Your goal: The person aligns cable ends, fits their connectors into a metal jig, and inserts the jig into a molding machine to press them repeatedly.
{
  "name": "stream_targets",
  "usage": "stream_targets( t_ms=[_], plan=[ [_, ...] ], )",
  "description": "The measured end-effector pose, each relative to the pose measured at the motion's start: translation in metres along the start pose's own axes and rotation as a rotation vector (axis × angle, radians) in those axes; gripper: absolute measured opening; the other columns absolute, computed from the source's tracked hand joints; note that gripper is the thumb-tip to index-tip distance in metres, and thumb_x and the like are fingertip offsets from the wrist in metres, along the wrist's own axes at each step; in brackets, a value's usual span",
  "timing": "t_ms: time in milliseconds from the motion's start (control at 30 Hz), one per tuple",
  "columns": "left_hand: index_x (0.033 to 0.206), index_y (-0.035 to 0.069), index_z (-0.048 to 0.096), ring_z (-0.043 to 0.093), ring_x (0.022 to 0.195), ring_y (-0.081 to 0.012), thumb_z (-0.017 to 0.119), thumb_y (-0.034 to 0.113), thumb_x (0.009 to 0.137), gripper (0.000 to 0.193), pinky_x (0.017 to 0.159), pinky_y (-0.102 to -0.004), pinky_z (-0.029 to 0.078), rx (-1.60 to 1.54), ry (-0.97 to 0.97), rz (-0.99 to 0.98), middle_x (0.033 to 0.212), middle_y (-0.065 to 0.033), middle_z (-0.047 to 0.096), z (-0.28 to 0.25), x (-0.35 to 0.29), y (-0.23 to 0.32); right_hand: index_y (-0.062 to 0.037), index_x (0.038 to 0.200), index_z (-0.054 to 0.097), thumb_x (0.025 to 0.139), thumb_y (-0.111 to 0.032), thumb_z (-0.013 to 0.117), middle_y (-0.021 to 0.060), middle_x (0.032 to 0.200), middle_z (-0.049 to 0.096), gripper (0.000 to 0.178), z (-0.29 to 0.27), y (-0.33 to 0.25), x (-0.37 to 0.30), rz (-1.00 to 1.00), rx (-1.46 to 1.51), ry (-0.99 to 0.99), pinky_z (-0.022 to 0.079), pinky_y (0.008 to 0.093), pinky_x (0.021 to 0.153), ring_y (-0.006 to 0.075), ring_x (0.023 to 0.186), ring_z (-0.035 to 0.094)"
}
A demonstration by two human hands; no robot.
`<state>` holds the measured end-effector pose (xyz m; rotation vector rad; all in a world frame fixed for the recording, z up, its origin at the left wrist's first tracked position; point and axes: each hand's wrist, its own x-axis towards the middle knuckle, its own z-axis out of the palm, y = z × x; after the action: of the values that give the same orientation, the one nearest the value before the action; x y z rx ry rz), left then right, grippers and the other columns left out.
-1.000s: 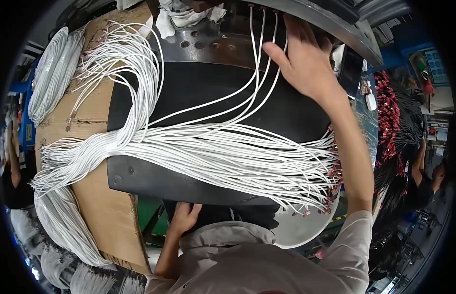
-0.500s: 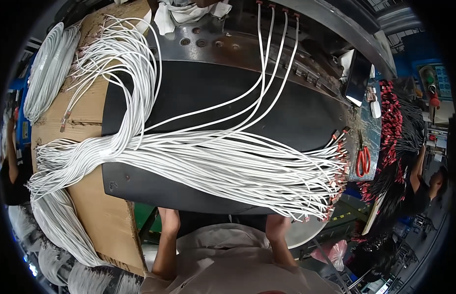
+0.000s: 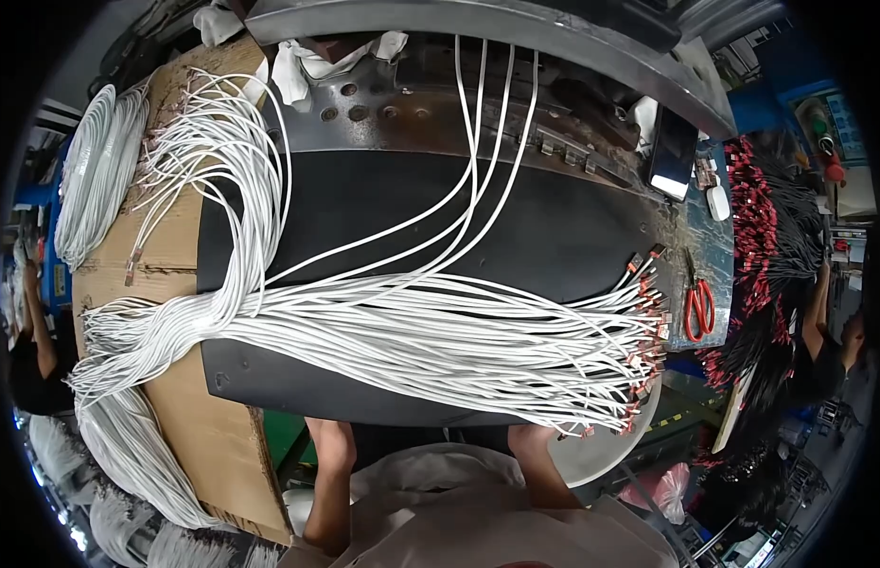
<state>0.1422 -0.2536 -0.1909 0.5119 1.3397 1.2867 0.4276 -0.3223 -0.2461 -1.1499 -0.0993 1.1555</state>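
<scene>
My left hand (image 3: 332,441) and my right hand (image 3: 532,440) are at the near edge of a black board (image 3: 383,204). Both sets of fingers are hidden by the board, so I cannot see whether they grip it. A thick bundle of white cables (image 3: 440,327) lies across the board, its orange-and-metal connector ends (image 3: 648,355) fanned out at the right. Part of the bundle loops up over a cardboard sheet (image 3: 213,445) at the left. Several single cables (image 3: 501,123) run up from the bundle to the machine, their far ends hidden behind its beam.
A metal machine beam (image 3: 459,21) crosses the far side above a stained steel bed (image 3: 383,128). Red-handled scissors (image 3: 699,309) and a phone (image 3: 674,151) rest at the right. Beyond hang red-tipped black cables (image 3: 757,227). Other people work at both sides.
The whole view has shifted, with the board and cables now lower in the picture. The machine beam now covers the upper cable ends. Both hands stay at the board's near edge.
</scene>
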Motion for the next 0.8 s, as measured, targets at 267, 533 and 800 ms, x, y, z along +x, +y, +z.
stream_targets(
  t_ms=[267, 533, 800],
  plan=[
    [0.145, -0.003, 0.038, 0.049, 0.128, -0.0206, 0.053, 0.009, 0.101, 0.048, 0.107, -0.0342, 0.040, -0.075, -0.030, 0.001, 0.141, -0.0102, 0.050, -0.001, 0.005, 0.007, -0.0089, 0.146, 0.042, 0.103, -0.058, 0.034, 0.0075, 0.146, 0.049, 0.066, 0.006, 0.001, 0.008, -0.061, 0.055, -0.152, 0.037, 0.0427, 0.115, 0.0251, 0.134, 0.047],
    [0.146, -0.003, 0.034, 0.055, 0.121, -0.0204, 0.053, 0.008, 0.101, 0.050, 0.101, -0.0326, 0.046, -0.044, 0.031, 0.018, 0.136, -0.0130, 0.053, -0.004, 0.005, 0.002, -0.0085, 0.144, 0.043, 0.105, -0.053, 0.032, 0.0088, 0.142, 0.051, 0.060, 0.028, -0.016, 0.004, 0.082, 0.238, -0.228, 0.040, 0.0422, 0.111, 0.0255, 0.130, 0.050],
    [0.114, 0.001, 0.070, 0.066, 0.067, -0.0091, 0.071, 0.022, 0.094, 0.029, 0.061, -0.0213, 0.049, 0.564, -1.131, -0.193, 0.080, -0.0029, 0.073, 0.048, -0.002, 0.165, -0.0030, 0.110, 0.057, 0.092, -0.008, 0.064, 0.0129, 0.099, 0.062, 0.020, 0.119, -0.183, -0.095, 1.530, 0.852, -1.104, 0.049, 0.0388, 0.078, 0.0273, 0.089, 0.059]
  ],
)
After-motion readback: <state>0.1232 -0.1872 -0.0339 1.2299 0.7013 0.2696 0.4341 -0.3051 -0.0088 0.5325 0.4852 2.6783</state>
